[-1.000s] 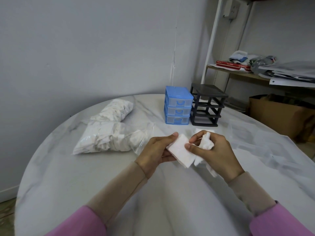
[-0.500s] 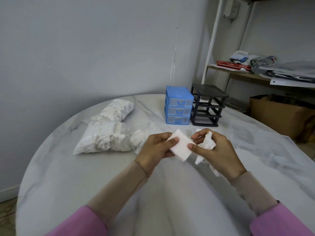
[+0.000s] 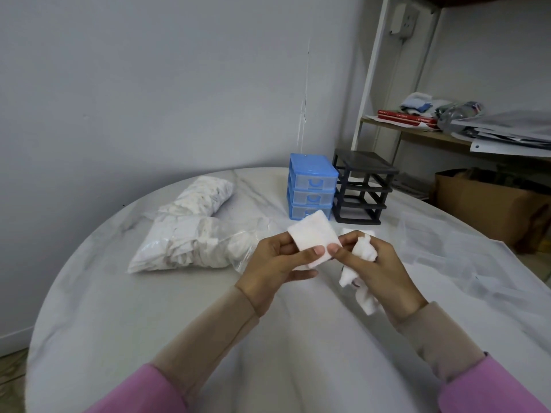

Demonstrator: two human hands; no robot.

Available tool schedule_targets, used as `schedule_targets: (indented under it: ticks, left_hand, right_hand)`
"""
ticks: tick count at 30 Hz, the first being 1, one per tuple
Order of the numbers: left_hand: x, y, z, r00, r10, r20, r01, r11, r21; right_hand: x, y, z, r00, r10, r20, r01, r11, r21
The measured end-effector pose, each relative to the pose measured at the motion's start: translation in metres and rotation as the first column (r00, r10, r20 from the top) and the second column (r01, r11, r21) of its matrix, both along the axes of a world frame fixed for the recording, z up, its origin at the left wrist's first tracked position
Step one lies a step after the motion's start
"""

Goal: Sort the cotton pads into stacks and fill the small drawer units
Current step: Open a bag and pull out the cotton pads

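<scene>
Soft, dim, even light; wide-angle bending at edges.

Flat white square cotton pad (image 3: 313, 237) pinched between both thumbs above the table, crumpled pads (image 3: 362, 265) bunched in the right hand, bagged pads (image 3: 190, 244) lying left, blue drawer unit (image 3: 311, 186) touching the empty black frame (image 3: 360, 186) behind.

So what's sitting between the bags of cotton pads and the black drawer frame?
In the head view, the blue drawer unit stands between the bags of cotton pads and the black drawer frame, right beside the frame; bare table separates it from the bags.
</scene>
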State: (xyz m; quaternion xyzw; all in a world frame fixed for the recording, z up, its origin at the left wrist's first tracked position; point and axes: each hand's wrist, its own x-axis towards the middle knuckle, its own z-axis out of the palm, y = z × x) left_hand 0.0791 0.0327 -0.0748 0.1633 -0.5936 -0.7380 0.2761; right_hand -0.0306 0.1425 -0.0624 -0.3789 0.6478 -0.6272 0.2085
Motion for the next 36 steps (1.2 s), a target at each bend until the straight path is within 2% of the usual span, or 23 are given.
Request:
schedule_targets:
  ticks: [2,7,10,14,16,17,18,19,20,21,22,23,24,26,27,31,36]
  left_hand:
    - [-0.001,0.002,-0.001,1.0,0.012,-0.01,-0.012,1.0,0.005]
    - [-0.002,0.0,0.0,0.985,0.158,-0.068,-0.155,0.987,0.041]
    - [-0.002,-0.002,-0.003,0.97,0.218,-0.111,-0.229,0.969,-0.095]
    - [0.0,-0.001,-0.006,0.976,0.189,-0.109,-0.214,0.922,-0.323]
    - [-0.001,0.003,-0.007,0.973,0.2,-0.115,-0.231,0.871,-0.435]
    - [-0.001,0.005,-0.007,0.969,0.214,-0.126,-0.248,0.854,-0.458]
    - [-0.001,0.007,-0.006,0.967,0.22,-0.132,-0.256,0.85,-0.461]
    - [-0.001,0.009,-0.006,0.967,0.221,-0.126,-0.254,0.847,-0.466]
    - [-0.001,0.011,-0.005,0.969,0.22,-0.114,-0.248,0.845,-0.474]
    - [-0.002,0.011,-0.005,0.971,0.217,-0.098,-0.237,0.845,-0.479]
    - [-0.003,0.011,-0.006,0.975,0.205,-0.089,-0.223,0.857,-0.465]
    - [-0.004,0.01,-0.007,0.979,0.188,-0.084,-0.205,0.876,-0.437]
    - [-0.005,0.009,-0.008,0.981,0.179,-0.079,-0.195,0.89,-0.411]
    - [-0.006,0.008,-0.009,0.983,0.172,-0.07,-0.186,0.903,-0.387]
    - [-0.007,0.007,-0.009,0.983,0.17,-0.069,-0.183,0.905,-0.384]
    - [-0.008,0.002,-0.01,0.978,0.183,-0.101,-0.205,0.929,-0.308]
    - [-0.009,0.001,-0.007,0.977,0.188,-0.099,-0.205,0.954,-0.217]
  right_hand:
    - [0.001,0.0,0.0,1.0,0.003,0.024,-0.003,1.0,-0.008]
    - [0.003,-0.003,0.0,0.995,-0.012,0.096,0.013,1.0,-0.006]
    - [0.002,-0.004,0.001,0.98,-0.03,0.194,0.034,0.999,-0.016]
    - [0.001,-0.003,0.002,0.934,-0.023,0.355,0.021,1.0,0.009]
    - [0.003,0.0,0.005,0.907,0.032,0.421,-0.016,0.999,-0.042]
    - [0.005,0.008,0.009,0.885,0.083,0.457,-0.04,0.994,-0.104]
    - [0.007,0.0,0.01,0.876,0.074,0.476,-0.029,0.995,-0.1]
    - [0.006,-0.002,0.001,0.891,0.027,0.453,-0.004,0.999,-0.052]
    - [0.003,0.008,-0.016,0.944,0.07,0.321,-0.076,0.997,0.006]
    - [0.007,0.021,-0.026,0.955,0.066,0.289,-0.073,0.997,0.012]
    - [0.009,0.021,-0.023,0.953,-0.044,0.3,0.011,0.994,0.11]
    - [0.012,0.02,-0.017,0.968,0.004,0.251,-0.05,0.983,0.177]
    - [0.009,0.011,-0.011,0.975,0.088,0.206,-0.103,0.993,0.061]
    - [0.01,-0.002,0.005,0.956,0.102,0.276,-0.079,0.992,-0.096]
    - [0.01,0.008,0.007,0.962,0.134,0.237,-0.108,0.987,-0.119]
    - [0.006,-0.004,0.0,0.983,0.095,0.16,-0.08,0.992,-0.1]
    - [-0.004,-0.005,-0.008,0.997,-0.077,-0.011,0.075,0.988,-0.133]
